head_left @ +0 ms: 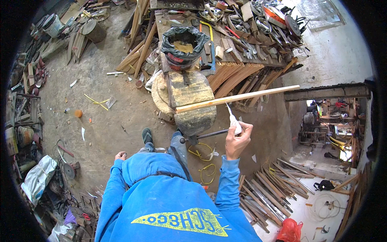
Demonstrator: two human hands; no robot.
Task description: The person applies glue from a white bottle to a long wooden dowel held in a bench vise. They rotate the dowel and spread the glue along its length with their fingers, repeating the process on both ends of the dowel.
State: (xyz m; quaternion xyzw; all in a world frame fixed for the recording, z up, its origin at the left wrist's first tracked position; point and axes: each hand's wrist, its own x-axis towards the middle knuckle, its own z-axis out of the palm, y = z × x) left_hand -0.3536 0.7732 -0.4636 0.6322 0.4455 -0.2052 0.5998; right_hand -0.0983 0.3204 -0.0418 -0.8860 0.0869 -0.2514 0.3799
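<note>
Stick [250, 94], in the head view: pale wood, set across the worn vise [191, 86], long end jutting out to the right. Right hand [238, 142] has its fingers wrapped round a white squeeze bottle [234, 123], nozzle at the stick's near edge; contact I can't make out. Left hand [121, 155] hangs by the hip, finger state unclear from here. Step looks like gluing; next move likely calls for a light, steady squeeze.

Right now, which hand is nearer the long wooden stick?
Right. The right hand holds a white bottle close to the stick; the left hand is farther, down by the body.
</note>
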